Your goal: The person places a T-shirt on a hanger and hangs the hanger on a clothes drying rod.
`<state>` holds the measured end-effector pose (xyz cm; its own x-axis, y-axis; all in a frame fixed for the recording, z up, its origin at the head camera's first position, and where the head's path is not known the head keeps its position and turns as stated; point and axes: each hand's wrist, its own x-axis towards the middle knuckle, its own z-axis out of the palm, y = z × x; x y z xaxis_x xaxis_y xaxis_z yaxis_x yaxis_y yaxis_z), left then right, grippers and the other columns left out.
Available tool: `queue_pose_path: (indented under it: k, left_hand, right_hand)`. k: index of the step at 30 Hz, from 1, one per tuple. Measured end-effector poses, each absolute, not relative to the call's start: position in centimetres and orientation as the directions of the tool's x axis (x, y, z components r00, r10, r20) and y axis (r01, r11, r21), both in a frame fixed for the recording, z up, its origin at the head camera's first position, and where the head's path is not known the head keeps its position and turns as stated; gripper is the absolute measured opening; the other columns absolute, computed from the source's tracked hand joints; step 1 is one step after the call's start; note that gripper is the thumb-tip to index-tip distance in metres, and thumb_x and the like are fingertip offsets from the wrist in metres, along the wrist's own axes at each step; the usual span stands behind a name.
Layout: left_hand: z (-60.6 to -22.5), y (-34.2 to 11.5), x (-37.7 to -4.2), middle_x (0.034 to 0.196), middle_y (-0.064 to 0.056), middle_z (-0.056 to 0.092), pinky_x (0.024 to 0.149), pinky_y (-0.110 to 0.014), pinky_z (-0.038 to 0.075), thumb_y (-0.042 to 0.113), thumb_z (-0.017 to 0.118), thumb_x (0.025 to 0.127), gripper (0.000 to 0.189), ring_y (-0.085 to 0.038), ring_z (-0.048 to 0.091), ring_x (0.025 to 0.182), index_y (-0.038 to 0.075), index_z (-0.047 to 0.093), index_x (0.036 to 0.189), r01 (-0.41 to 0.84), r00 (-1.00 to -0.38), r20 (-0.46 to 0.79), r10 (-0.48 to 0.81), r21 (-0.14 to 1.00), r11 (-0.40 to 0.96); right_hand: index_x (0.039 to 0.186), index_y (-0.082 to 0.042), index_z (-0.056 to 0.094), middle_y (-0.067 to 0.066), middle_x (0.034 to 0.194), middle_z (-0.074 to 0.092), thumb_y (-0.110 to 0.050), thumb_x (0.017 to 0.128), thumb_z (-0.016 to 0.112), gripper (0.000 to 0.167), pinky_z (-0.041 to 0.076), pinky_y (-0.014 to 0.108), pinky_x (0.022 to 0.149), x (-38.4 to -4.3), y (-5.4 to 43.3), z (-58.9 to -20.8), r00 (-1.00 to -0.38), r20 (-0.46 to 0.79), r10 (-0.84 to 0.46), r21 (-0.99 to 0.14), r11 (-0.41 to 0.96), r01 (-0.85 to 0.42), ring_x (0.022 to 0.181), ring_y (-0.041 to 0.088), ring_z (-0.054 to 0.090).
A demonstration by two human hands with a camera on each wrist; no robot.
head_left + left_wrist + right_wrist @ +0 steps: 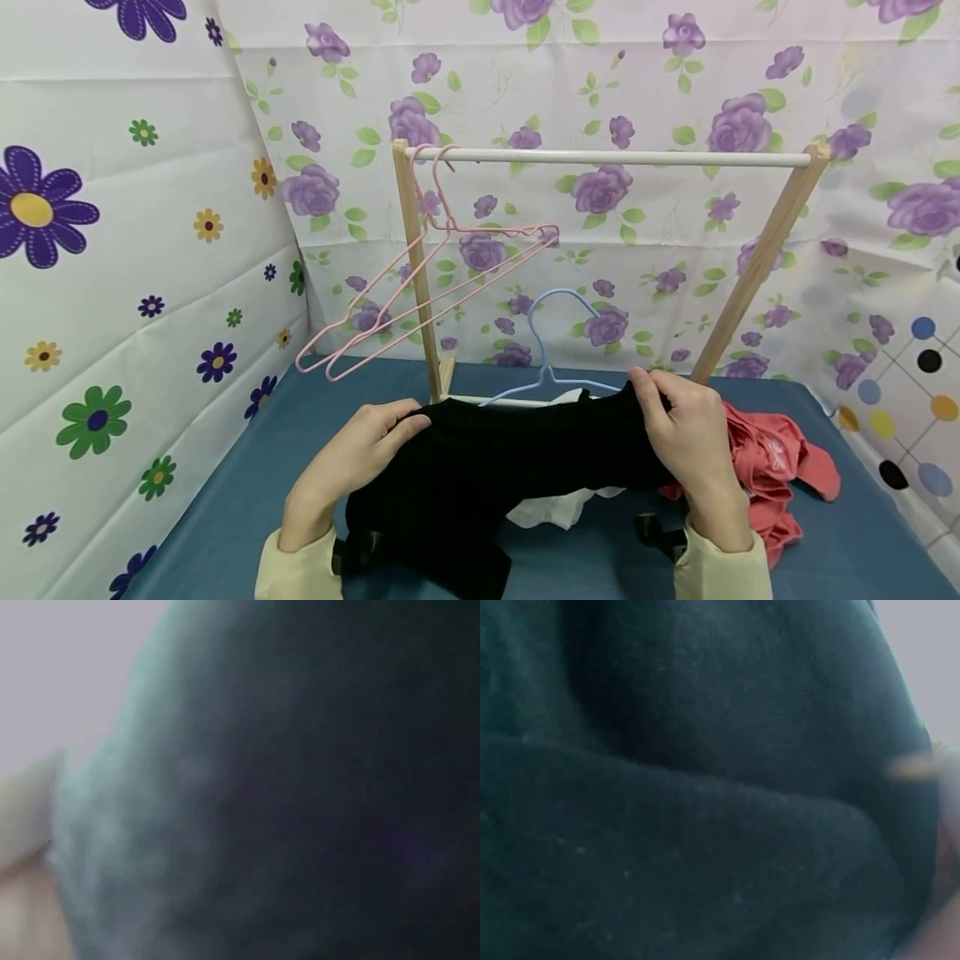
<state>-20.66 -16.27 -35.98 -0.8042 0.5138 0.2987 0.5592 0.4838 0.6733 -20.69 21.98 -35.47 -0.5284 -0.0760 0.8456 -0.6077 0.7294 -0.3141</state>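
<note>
Black garment (472,458): held before the rack (607,157). Left hand (352,450) and right hand (688,437) pinch its upper edge, well apart, presumably keeping it spread. Blue hanger (546,373): below the rack's bar.

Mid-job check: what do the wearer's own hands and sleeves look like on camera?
The left hand and right hand are bare, without gloves. The left sleeve and right sleeve are plain pale yellow. A small black device sits at each wrist, the left one hard to make out against dark cloth, the right one clearer. No cables show.
</note>
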Motion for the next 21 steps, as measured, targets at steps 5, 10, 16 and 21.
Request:
queue_pose_path:
  k: [5, 10, 16, 21]
  left_hand:
    - [-36.0, -16.1, -20.9, 0.049, 0.010, 0.031, 0.047, -0.025, 0.027, 0.030, 0.056, 0.099, 0.022, -0.005, 0.024, 0.040, 0.015, 0.060, 0.114, 0.514, -0.830, 0.279, 0.483, 0.718, 0.469]
    - [-36.6, -15.5, -21.3, 0.054, 0.013, 0.036, 0.050, -0.023, 0.027, 0.023, 0.063, 0.095, 0.011, -0.002, 0.025, 0.044, 0.017, 0.054, 0.098, 0.582, -0.795, 0.375, 0.476, 0.693, 0.425]
    - [-36.7, -14.8, -21.5, 0.090, 0.006, 0.067, 0.056, -0.025, 0.042, 0.005, 0.062, 0.095, 0.013, -0.004, 0.052, 0.060, 0.015, 0.057, 0.101, 0.694, -0.709, 0.479, 0.518, 0.608, 0.387]
    - [-36.9, -14.2, -21.6, 0.101, 0.002, 0.067, 0.071, -0.028, 0.051, -0.002, 0.057, 0.096, 0.020, -0.008, 0.062, 0.084, 0.013, 0.066, 0.107, 0.766, -0.632, 0.540, 0.556, 0.544, 0.342]
  right_hand:
    - [0.060, -0.021, 0.047, -0.009, 0.054, 0.030, -0.017, 0.097, 0.062, 0.041, 0.024, 0.022, 0.051, -20.8, 22.3, -35.5, -0.528, 0.848, -0.046, -0.333, 0.729, -0.598, 0.046, 0.007, 0.028]
    - [0.059, -0.020, 0.048, -0.008, 0.053, 0.031, -0.018, 0.098, 0.062, 0.042, 0.024, 0.023, 0.050, -20.7, 22.5, -35.5, -0.513, 0.858, -0.021, -0.338, 0.729, -0.595, 0.045, 0.007, 0.029]
    - [0.055, -0.020, 0.038, -0.007, 0.053, 0.025, -0.021, 0.097, 0.063, 0.050, 0.019, 0.025, 0.047, -20.8, 23.3, -35.7, -0.495, 0.869, 0.022, -0.333, 0.766, -0.550, 0.044, 0.007, 0.022]
    - [0.054, -0.019, 0.039, -0.006, 0.051, 0.027, -0.021, 0.097, 0.064, 0.049, 0.019, 0.024, 0.047, -21.0, 24.0, -35.8, -0.482, 0.875, 0.055, -0.340, 0.779, -0.528, 0.044, 0.008, 0.024]
